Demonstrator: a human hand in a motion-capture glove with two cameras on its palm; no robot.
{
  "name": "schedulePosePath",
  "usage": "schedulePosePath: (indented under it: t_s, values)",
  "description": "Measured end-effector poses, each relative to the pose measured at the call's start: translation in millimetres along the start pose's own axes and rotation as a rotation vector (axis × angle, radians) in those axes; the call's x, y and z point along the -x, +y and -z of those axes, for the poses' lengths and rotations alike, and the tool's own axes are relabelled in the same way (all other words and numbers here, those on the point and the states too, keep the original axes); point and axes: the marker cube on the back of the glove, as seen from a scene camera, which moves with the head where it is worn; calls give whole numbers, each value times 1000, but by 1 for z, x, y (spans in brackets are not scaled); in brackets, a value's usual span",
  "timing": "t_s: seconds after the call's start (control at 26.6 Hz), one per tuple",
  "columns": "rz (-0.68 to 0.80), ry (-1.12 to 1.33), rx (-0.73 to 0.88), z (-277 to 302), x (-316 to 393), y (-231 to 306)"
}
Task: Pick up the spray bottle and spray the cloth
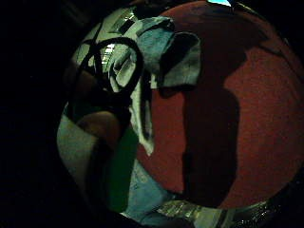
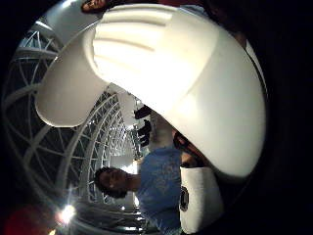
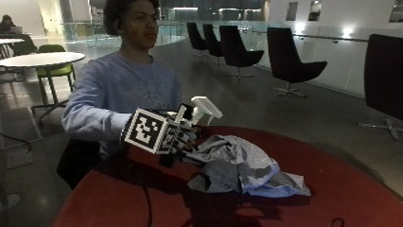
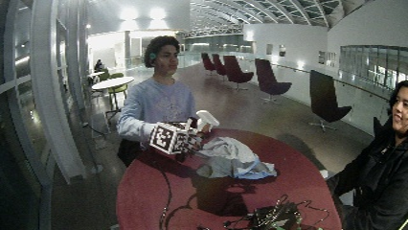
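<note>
We see the right hand (image 3: 179, 137) with fingers curled around the spray bottle (image 3: 200, 109), held upright; the cloth (image 3: 242, 165) lies on the table (image 3: 340, 179) just beyond the fingertips, below the nozzle.

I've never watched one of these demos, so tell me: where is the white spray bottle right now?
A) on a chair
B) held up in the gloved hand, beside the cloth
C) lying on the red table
B: the gloved right hand grips the white spray bottle above the red table, beside the crumpled cloth.
</note>
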Motion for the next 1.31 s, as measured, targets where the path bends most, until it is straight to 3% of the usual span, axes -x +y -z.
schedulePosePath:
  t_s: [1.31]
  values:
    - [-76, 69, 77, -7, 9, -4]
